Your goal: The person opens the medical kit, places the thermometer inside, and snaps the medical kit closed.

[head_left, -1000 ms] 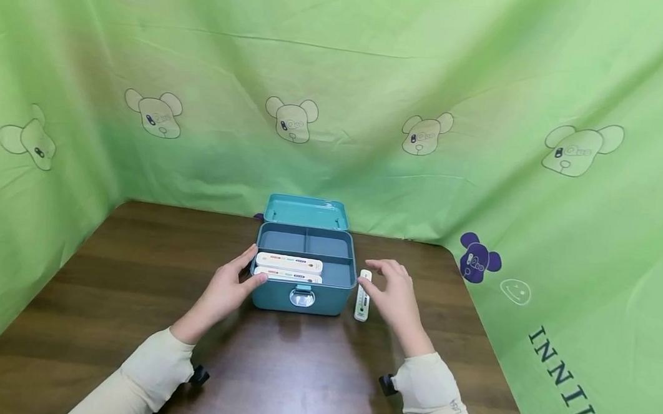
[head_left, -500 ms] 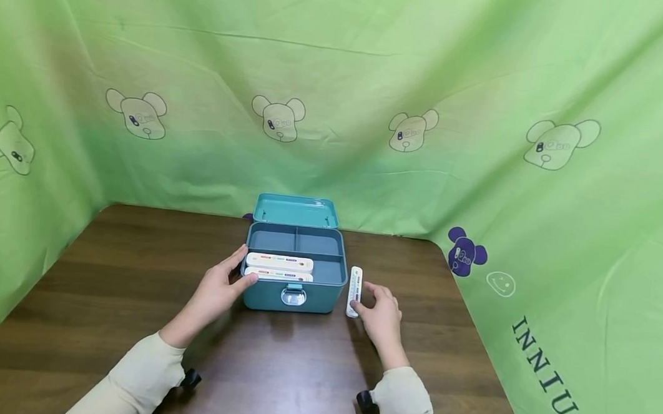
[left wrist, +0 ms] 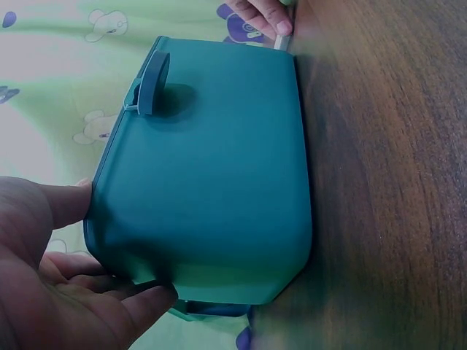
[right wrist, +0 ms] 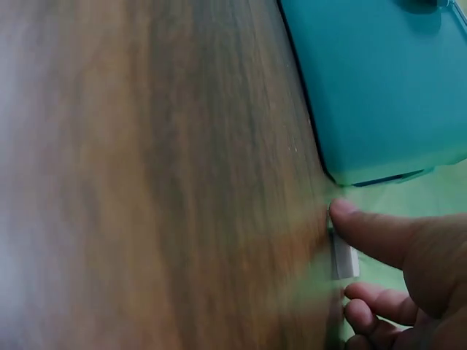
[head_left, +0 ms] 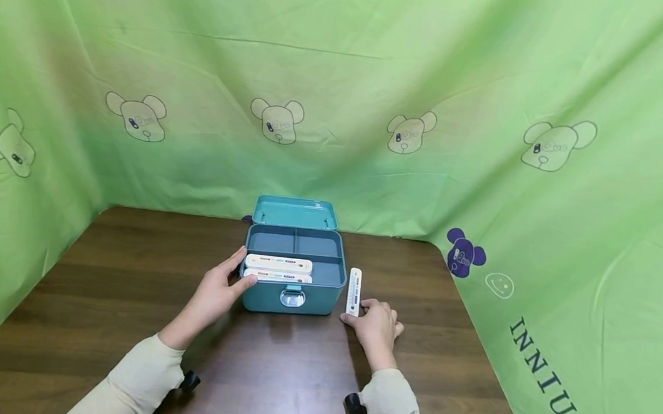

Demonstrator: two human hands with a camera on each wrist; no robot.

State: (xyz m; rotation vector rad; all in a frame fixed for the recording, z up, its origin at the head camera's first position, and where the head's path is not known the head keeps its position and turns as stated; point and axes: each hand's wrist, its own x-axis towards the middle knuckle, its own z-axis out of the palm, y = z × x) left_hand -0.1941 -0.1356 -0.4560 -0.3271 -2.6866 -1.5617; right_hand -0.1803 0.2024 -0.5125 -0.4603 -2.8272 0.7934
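Note:
An open teal storage box [head_left: 290, 300] stands on the table, its latch facing me. My left hand [head_left: 214, 294] holds its left front corner, thumb on the front rim and fingers along the side wall. Two slim white cases [head_left: 279, 264] with coloured marks lie in the box's front compartment. To the right of the box lies a flat white thermometer [head_left: 354, 289] with a printed scale. My right hand [head_left: 377, 328] grips its near end, thumb at the left and index finger at the right edge. The left hand [left wrist: 66, 262] shows large in its wrist view.
The raised lid [head_left: 295, 212] leans back behind the box. Two small compartments [head_left: 273, 241] form the box's rear row. Wooden tabletop [head_left: 147, 278] surrounds the box, and a green printed curtain [head_left: 339, 63] hangs behind and at both sides.
The right hand has come down from the thermometer's upper part to its near end. The thermometer now stands straighter beside the box. The left hand keeps its hold. The head view has shifted slightly.

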